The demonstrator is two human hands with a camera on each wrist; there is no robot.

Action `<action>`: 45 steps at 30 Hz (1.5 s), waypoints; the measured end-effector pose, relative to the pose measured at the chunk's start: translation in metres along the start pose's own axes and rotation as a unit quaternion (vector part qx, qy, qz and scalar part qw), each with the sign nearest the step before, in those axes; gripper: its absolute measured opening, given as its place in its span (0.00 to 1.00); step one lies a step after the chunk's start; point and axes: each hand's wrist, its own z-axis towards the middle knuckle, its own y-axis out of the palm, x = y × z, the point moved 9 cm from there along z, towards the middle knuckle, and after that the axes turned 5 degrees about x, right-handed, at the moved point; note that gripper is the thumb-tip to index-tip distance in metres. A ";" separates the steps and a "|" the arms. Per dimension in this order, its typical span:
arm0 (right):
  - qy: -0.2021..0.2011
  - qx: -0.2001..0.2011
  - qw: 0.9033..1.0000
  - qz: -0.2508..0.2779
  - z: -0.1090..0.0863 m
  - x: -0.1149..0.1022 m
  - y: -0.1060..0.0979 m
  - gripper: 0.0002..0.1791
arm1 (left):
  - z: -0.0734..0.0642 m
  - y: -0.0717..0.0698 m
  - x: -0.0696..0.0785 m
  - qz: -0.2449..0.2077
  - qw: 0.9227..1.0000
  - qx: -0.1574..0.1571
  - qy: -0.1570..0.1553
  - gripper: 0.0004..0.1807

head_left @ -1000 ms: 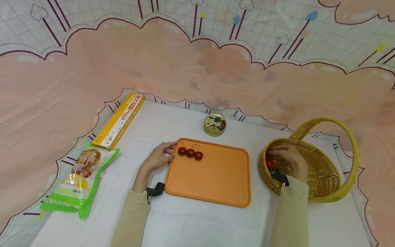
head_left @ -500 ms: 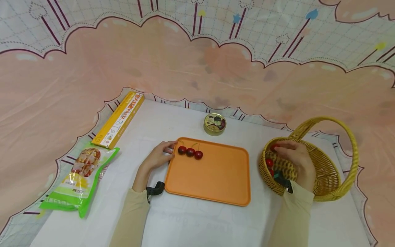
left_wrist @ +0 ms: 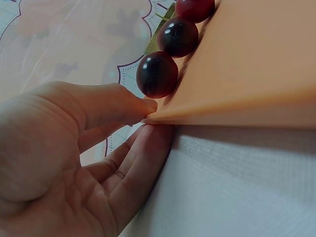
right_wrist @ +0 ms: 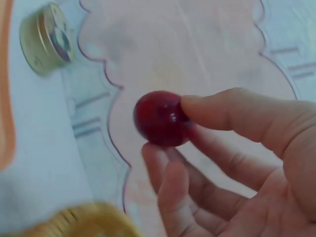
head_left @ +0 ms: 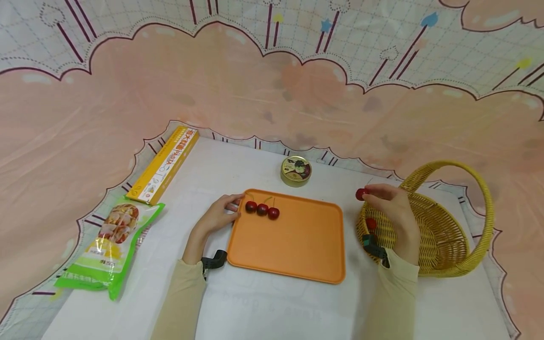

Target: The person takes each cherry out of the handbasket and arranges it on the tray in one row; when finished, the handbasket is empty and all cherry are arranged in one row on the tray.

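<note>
Between thumb and fingers, my right hand (head_left: 392, 204) pinches a dark red cherry (right_wrist: 162, 118) above the left rim of the yellow wicker basket (head_left: 450, 236). Another cherry (head_left: 371, 224) lies inside, by the basket's left wall. My left hand (head_left: 218, 215) grips the left edge of the orange tray (head_left: 293, 245) near its far corner. In the left wrist view its thumb (left_wrist: 118, 101) lies at the tray's rim, with the other fingers below. Three cherries (head_left: 262, 210) with stems sit in a row on the tray, close to that corner.
A round gold tin (head_left: 295, 171) stands behind the tray. To the left lie a yellow pasta box (head_left: 163, 165) and a green food bag (head_left: 111, 248). The basket's tall handle (head_left: 486, 208) arches up at the right. A patterned cloth (head_left: 272, 94) rises behind the white table (head_left: 272, 307).
My right hand has come up out of the basket and moved left, bringing a cherry over the rim. My left hand and the tray have stayed put.
</note>
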 end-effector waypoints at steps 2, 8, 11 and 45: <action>-0.013 0.002 1.000 -0.002 0.001 -0.005 0.010 0.23 | 0.000 0.000 0.000 0.000 1.000 0.001 0.002 0.29; -0.050 -0.019 0.999 0.005 0.005 -0.016 0.050 0.20 | 0.001 -0.001 0.001 0.006 1.000 0.003 0.012 0.28; -0.045 -0.038 0.998 0.014 0.007 -0.010 0.074 0.18 | 0.002 0.000 0.001 0.004 1.000 0.001 0.012 0.29; -0.001 -0.137 0.990 0.045 -0.004 0.021 0.201 0.15 | 0.000 -0.001 0.001 -0.004 1.000 0.004 -0.002 0.29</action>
